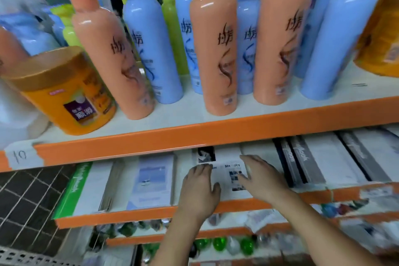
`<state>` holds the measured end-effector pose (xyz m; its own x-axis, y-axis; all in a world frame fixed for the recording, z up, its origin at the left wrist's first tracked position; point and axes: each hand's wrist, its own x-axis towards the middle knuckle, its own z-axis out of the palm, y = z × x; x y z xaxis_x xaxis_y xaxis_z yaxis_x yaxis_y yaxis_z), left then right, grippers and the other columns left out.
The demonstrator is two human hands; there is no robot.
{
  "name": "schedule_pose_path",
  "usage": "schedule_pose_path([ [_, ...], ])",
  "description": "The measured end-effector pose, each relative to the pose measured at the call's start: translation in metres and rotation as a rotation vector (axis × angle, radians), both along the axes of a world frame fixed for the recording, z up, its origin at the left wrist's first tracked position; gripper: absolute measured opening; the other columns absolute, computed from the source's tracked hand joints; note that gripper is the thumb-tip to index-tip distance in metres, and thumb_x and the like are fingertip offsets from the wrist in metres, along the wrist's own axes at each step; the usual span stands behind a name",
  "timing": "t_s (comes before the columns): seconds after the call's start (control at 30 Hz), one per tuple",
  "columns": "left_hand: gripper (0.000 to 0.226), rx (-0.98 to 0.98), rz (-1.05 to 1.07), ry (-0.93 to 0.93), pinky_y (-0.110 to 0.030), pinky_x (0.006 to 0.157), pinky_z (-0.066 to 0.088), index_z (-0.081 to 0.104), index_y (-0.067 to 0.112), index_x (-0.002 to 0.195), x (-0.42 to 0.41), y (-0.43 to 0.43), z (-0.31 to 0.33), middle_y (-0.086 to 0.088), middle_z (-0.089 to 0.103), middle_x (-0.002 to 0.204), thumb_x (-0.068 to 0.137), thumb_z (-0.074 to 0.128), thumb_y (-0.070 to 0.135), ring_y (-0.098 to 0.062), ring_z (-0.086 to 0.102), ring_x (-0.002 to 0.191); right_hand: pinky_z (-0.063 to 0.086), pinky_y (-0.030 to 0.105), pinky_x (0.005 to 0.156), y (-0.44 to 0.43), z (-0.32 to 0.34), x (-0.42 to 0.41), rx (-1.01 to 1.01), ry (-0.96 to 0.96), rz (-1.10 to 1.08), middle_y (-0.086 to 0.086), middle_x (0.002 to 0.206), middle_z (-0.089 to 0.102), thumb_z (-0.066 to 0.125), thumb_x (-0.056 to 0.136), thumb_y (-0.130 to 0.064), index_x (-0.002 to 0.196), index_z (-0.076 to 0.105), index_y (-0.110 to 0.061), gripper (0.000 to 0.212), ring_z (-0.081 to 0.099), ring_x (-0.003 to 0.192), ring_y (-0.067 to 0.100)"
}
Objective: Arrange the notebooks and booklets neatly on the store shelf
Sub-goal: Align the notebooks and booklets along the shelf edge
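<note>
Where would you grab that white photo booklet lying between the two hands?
Probably by its near edge, from the front: the white booklet lies flat, a blue booklet and dark-spined notebooks flank it, and the orange shelf overhangs its far end.

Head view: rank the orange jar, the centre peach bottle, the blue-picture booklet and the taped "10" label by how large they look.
1. orange jar and centre peach bottle: they fill similar areas, too close to rank.
2. blue-picture booklet
3. taped "10" label
</note>
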<state>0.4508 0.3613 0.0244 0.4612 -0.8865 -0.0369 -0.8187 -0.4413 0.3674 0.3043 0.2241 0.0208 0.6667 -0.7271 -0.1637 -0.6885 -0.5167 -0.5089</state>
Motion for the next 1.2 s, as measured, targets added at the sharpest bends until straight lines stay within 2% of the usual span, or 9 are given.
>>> schedule_pose_path([
  [0.4,0.055,-0.021,-0.206,0.07,-0.037,0.114,0.033,0.042,0.019,0.149,-0.039,-0.051,-0.012,0.002,0.045,0.151,0.097,0.052,0.035,-0.023,0.036,0.138,0.044,0.04,0.108,-0.028,0.011,-0.052,-0.012,0.088,-0.18,-0.005,0.158,0.034,0.053,0.098,-0.043,0.153,0.034,-0.025,0.061,0.044,0.137,0.022],
  [0.57,0.057,-0.004,-0.252,0.066,-0.039,0.114,0.034,0.042,0.016,0.149,-0.066,-0.079,-0.023,-0.003,0.046,0.15,0.097,0.053,0.034,-0.026,0.037,0.139,0.05,0.04,0.094,-0.046,0.006,-0.087,-0.024,0.117,-0.239,-0.002,0.145,0.05,0.054,0.097,-0.043,0.15,0.037,-0.026,0.058,0.057,0.118,0.024],
  [0.67,0.056,0.024,-0.256,0.083,-0.041,0.114,0.034,0.042,0.016,0.149,-0.086,-0.096,-0.027,-0.002,0.045,0.15,0.097,0.053,0.035,-0.024,0.036,0.14,0.048,0.04,0.101,-0.065,0.005,-0.113,-0.026,0.125,-0.241,0.0,0.151,0.043,0.054,0.098,-0.04,0.152,0.036,-0.024,0.059,0.053,0.125,0.023],
  [0.8,0.052,0.04,-0.204,0.099,-0.04,0.112,0.035,0.046,0.014,0.144,-0.125,-0.128,-0.039,-0.004,0.047,0.147,0.097,0.055,0.034,-0.026,0.038,0.138,0.044,0.036,0.104,-0.107,-0.004,-0.147,-0.031,0.145,-0.204,-0.002,0.157,0.036,0.053,0.099,-0.038,0.154,0.033,-0.023,0.061,0.049,0.133,0.02],
  [0.87,0.044,0.064,-0.148,0.125,-0.04,0.107,0.038,0.051,0.014,0.133,-0.15,-0.146,-0.043,-0.005,0.052,0.137,0.094,0.056,0.033,-0.028,0.044,0.131,0.042,0.038,0.108,-0.131,-0.007,-0.166,-0.013,0.176,-0.187,0.0,0.159,0.034,0.053,0.099,-0.04,0.155,0.032,-0.021,0.063,0.044,0.137,0.022],
  [0.93,0.035,0.089,-0.107,0.164,-0.041,0.1,0.042,0.054,0.014,0.12,-0.175,-0.162,-0.05,-0.006,0.055,0.126,0.09,0.057,0.032,-0.03,0.048,0.122,0.045,0.039,0.105,-0.153,-0.013,-0.187,-0.011,0.202,-0.197,0.001,0.158,0.037,0.054,0.096,-0.041,0.154,0.033,-0.022,0.064,0.049,0.133,0.023],
  [1.07,0.046,0.073,0.004,0.196,-0.042,0.103,0.042,0.052,0.014,0.126,-0.211,-0.187,-0.069,-0.006,0.054,0.129,0.086,0.055,0.037,-0.029,0.048,0.124,0.047,0.035,0.099,-0.18,-0.031,-0.216,-0.01,0.226,-0.174,0.006,0.15,0.046,0.055,0.093,-0.037,0.152,0.037,-0.018,0.065,0.049,0.132,0.026],
  [1.2,0.056,0.098,0.107,0.241,-0.044,0.109,0.04,0.051,0.012,0.13,-0.234,-0.196,-0.08,-0.006,0.049,0.14,0.088,0.056,0.048,-0.03,0.044,0.132,0.039,0.035,0.106,-0.187,-0.037,-0.228,-0.032,0.189,-0.094,0.006,0.148,0.047,0.055,0.095,-0.036,0.151,0.039,-0.016,0.061,0.039,0.137,0.026],
])
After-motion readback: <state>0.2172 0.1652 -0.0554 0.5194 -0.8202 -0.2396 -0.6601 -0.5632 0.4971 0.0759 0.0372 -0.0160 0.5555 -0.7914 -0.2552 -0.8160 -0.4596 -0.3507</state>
